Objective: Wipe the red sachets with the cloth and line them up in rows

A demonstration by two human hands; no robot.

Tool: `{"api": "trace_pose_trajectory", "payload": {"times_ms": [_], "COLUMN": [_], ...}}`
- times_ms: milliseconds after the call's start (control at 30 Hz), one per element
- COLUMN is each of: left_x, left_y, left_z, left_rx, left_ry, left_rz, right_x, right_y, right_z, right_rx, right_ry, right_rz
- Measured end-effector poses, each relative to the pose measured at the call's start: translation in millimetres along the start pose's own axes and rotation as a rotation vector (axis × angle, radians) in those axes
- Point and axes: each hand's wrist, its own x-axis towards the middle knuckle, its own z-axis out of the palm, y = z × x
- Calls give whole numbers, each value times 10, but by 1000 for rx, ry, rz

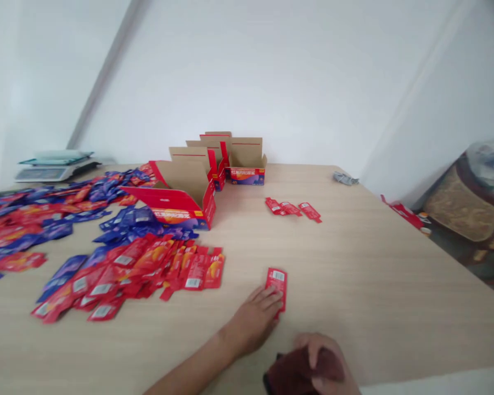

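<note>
My left hand lies over the lower part of a red sachet on the table, its fingers stretched out and touching it; the thumb is hidden. Close by at the bottom edge, my right hand is closed around a dark red, cloth-like piece with a black edge, partly cut off by the frame. A pile of red sachets lies to the left of my hands, with blue sachets behind it.
An open red carton stands behind the pile, with several more, including one carton, farther back. Loose red sachets lie mid-table. A scale sits far left, a grey crumpled item far right. A chair stands beyond the table's right edge.
</note>
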Motion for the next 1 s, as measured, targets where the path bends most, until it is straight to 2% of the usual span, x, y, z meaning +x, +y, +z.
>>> {"api": "trace_pose_trajectory", "payload": {"times_ms": [100,167,233,433,533,667,733,800,833,933,1000], "left_x": [-706,-1036,-1270,-1657,-1752,-1819,-1837,-1848,-1851,-1846,-1834], "left_y": [295,458,558,610,620,603,574,538,519,467,441], "left_z": [-269,-381,-407,-210,-163,-174,-183,-185,-183,-170,-165], "left_rx": [59,75,78,101,107,108,93,84,79,42,20], "left_ry": [-95,-126,-118,0,51,114,142,156,154,149,157], "left_rz": [-18,-49,-89,-95,-47,32,62,78,84,91,99], "right_x": [-68,-54,1,187,254,304,286,238,207,129,120], "right_y": [94,121,136,144,102,-35,-110,-151,-150,-59,34], "right_z": [-79,-146,-197,-147,-30,253,467,709,826,1092,1156], "right_rx": [126,144,95,-24,-60,-289,-443,-607,-689,-908,-1017], "right_ry": [133,216,308,693,801,857,819,664,530,-3,-225], "right_rz": [98,135,144,15,-53,-130,-165,-201,-225,-326,-398]}}
